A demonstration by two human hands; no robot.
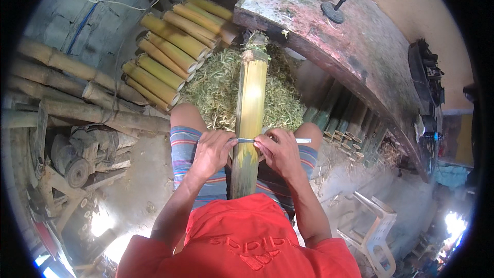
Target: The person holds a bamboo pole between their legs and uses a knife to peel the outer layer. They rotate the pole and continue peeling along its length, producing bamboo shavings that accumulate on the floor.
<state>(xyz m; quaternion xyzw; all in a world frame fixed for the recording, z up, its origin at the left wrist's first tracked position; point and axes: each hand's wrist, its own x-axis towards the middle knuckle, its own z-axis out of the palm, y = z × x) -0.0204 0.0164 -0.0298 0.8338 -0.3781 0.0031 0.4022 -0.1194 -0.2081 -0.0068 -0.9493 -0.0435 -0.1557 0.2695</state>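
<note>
A thick bamboo pole (251,98) runs away from my lap, between my knees, to the edge of a worktable. Its far part is scraped to pale yellow, while the near end still has green skin. Across the pole lies a narrow metal scraping blade (245,140). My left hand (212,149) grips the blade's left end, fingers closed. On the right side my right hand (280,150) is wrapped round its other end, where a pale handle (304,140) sticks out past the fingers. The blade appears to touch the pole near where yellow meets green.
Shavings (216,90) heap under the pole. Scraped bamboo pieces (175,38) are stacked at far left, longer poles (77,69) beside them. The worktable (319,31) holds a black stand (334,11). Green bamboo (345,123) lies beneath it. A white plastic chair (368,226) stands at right.
</note>
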